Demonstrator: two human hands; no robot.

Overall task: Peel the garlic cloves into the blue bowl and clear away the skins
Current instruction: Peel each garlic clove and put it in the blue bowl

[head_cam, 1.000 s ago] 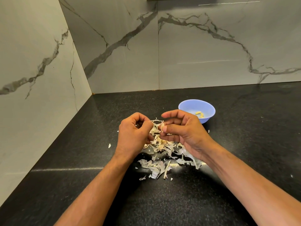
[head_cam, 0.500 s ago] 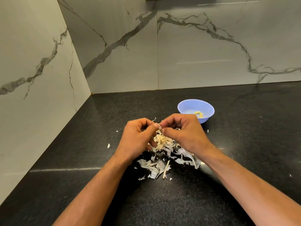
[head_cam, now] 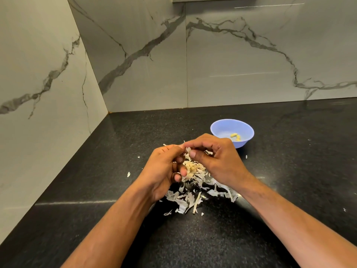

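Fingertips of both hands meet over small whitish garlic clove (head_cam: 188,150) — pinched between them, mostly hidden. Left hand (head_cam: 164,171) curled, thumb and forefinger on clove. Right hand (head_cam: 218,159) curled, thumb tip pressing clove from right. Beneath hands, heap of pale papery garlic skins (head_cam: 195,190) on black speckled stone counter (head_cam: 289,190). Behind right hand, round blue plastic bowl (head_cam: 220,128) — yellowish peeled cloves (head_cam: 236,136) inside.
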